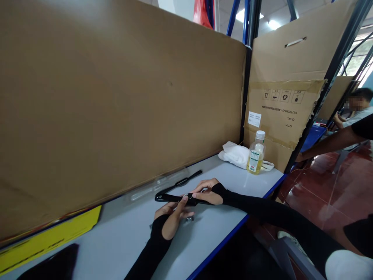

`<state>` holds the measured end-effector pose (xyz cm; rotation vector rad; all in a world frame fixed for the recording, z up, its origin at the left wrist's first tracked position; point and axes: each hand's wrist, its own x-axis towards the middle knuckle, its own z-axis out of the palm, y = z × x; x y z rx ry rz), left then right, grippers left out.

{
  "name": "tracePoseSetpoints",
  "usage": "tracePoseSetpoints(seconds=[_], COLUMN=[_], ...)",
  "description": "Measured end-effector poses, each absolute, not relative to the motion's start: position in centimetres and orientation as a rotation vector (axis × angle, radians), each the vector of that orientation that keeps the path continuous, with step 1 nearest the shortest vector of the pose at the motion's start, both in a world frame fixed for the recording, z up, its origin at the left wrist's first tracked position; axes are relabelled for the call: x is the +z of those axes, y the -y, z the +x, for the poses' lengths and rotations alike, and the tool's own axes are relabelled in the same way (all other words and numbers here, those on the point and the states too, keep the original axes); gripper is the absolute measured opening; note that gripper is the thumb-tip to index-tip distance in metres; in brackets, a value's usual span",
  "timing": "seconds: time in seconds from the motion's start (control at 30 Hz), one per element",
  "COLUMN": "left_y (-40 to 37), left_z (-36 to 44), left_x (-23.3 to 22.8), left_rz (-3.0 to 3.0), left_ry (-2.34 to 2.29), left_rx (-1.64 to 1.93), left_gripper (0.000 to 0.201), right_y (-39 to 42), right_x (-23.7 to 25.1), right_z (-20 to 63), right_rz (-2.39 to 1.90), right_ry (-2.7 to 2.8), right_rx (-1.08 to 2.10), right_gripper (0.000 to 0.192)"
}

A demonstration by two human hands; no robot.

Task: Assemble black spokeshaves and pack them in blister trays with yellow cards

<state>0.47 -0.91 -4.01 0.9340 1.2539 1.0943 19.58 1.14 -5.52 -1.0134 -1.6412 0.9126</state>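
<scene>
My left hand (172,218) and my right hand (210,191) meet over the table, both closed on a long, slim black piece (166,197) whose exact kind I cannot make out. Its rounded end sticks out to the left of my fingers, and its middle is partly hidden by them. Just behind it lies a second thin black piece (190,177) with a slot near its middle. A clear plastic package (151,188) rests against the cardboard. Below my left fingers there is a small shiny metal part (190,219), too small to name.
A bottle of yellow liquid (255,155) and a white cloth or bag (234,154) stand at the table's far right corner. Tall cardboard (125,97) walls the back. A yellow sign (52,237) and a dark flat object (51,264) lie at left. Other people are at right.
</scene>
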Motion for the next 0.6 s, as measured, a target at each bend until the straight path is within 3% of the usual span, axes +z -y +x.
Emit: tracePoseSetpoints(seconds=[0.2, 0.6], left_y=[1.1, 1.9], left_z=[0.3, 0.5], left_x=[-4.2, -3.8], left_rz=[1.099, 1.300], left_ry=[-1.311, -1.455], left_rx=[1.114, 1.142], left_gripper=[0.057, 0.044], right_y=[-1.0, -0.6], right_x=[-5.2, -4.4], right_z=[19.4, 19.4], right_rz=[-0.904, -0.882], right_ry=[1.603, 1.570], right_rx=[1.024, 1.055], right_gripper=[0.036, 0.037])
